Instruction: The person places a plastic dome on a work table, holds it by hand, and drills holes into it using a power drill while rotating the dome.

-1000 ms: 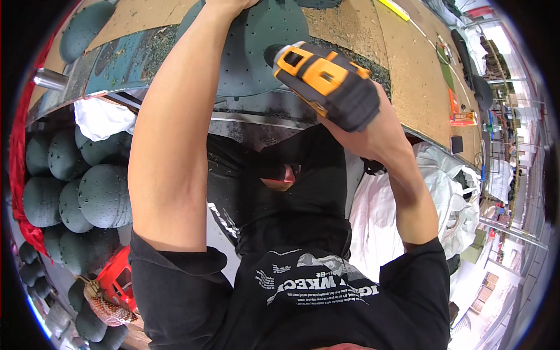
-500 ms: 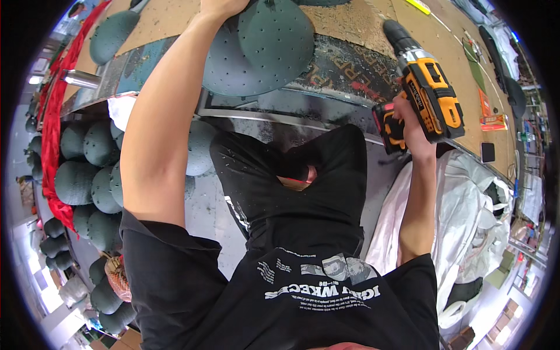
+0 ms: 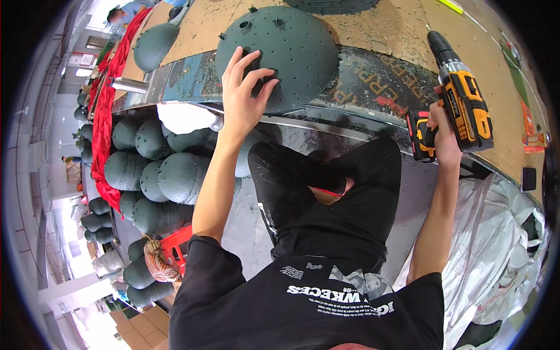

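A dark green dome dotted with small holes rests on the workbench in front of me. A larger round opening and small raised bits show toward its far left side. My left hand is over the dome's near left part, fingers spread and slightly curved, nothing visible in them. Whether its fingertips touch the surface I cannot tell. On the right, my right hand grips the handle of a yellow and black cordless drill. The drill's chuck points away from me, over the bench and apart from the dome.
Stacks of similar domes stand below the bench at left, beside a hanging red cloth. Another dome sits on the bench at far left, near a metal cylinder. A phone lies at right above a white sack.
My left hand has come back from the far side of the dome to its near left part, and its fingers now show. The drill stays in my right hand. The view has shifted.
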A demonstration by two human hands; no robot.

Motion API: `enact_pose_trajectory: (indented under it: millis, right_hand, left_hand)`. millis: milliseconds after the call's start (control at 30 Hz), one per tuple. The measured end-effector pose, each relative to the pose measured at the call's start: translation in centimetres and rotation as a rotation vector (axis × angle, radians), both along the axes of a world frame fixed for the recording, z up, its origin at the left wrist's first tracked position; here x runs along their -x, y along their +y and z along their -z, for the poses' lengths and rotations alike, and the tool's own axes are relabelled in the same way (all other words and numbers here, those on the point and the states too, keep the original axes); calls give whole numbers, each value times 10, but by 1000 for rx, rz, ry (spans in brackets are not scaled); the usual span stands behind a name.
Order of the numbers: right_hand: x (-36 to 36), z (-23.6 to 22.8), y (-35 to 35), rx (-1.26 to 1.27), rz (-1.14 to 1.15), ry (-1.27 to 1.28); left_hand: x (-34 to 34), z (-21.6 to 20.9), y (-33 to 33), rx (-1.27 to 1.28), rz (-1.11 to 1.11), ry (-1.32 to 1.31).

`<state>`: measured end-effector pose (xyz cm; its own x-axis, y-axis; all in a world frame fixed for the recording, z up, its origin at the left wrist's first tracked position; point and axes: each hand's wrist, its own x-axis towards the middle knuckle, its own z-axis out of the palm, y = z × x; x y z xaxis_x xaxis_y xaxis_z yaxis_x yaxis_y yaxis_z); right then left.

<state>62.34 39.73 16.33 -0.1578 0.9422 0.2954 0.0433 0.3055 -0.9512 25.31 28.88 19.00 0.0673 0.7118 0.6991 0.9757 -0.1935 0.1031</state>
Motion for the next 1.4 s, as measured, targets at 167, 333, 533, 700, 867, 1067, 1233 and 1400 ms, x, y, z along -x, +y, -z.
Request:
enact_pose_trajectory:
  millis: [167, 333, 533, 700, 867, 1067, 1233, 1400]
  right_hand:
    - [0, 6, 0, 68, 42, -11]
    - [4, 0, -2, 9, 51, -21]
    - [1, 1, -6, 16, 90, -12]
    - [4, 0, -5, 27, 68, -38]
    - [4, 1, -2, 22, 67, -25]
    - [3, 2, -6, 71, 97, -14]
    - [-1, 1, -7, 43, 69, -39]
    - [1, 2, -6, -17, 33, 11]
  left_hand:
    - [-4, -5, 3, 26, -33, 26]
    - [-8, -5, 0, 47, -73, 77]
    - [-36, 39, -55, -111, -308, -780]
    - [-70, 111, -68, 120, -76, -2226]
    - [-81, 115, -32, -50, 276, -2158]
    - [-77, 77, -6, -296, 374, -2053]
    - [-58, 61, -4, -323, 476, -1901]
    - [-40, 57, -23, -267, 549, -1814]
